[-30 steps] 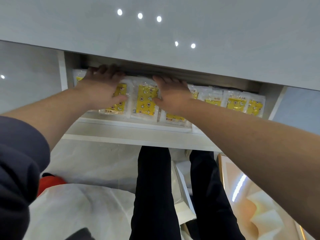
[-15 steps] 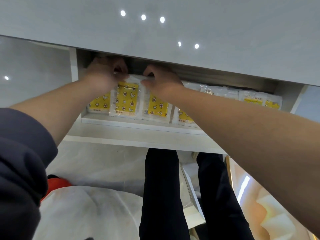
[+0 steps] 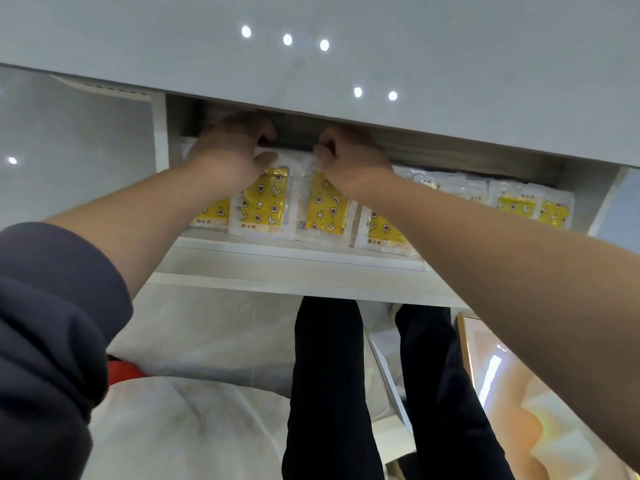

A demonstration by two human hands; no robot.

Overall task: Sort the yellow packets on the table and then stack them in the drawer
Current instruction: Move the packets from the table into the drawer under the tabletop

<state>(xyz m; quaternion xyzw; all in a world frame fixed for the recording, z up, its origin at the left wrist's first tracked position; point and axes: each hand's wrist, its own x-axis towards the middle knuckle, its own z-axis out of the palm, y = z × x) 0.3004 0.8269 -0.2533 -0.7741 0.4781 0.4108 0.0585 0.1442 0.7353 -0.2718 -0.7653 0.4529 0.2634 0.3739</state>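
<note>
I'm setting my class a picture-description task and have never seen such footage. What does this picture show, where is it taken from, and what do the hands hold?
No machine here: a person works with bare hands, and one camera on their head looks down, so both arms reach away from you. Under the grey table top an open white drawer holds a row of yellow packets printed with stars and moons. The left hand and the right hand each pinch the far edge of a packet in the row's middle, though shadow hides part of the grip. Below are the person's dark trousers.
</note>
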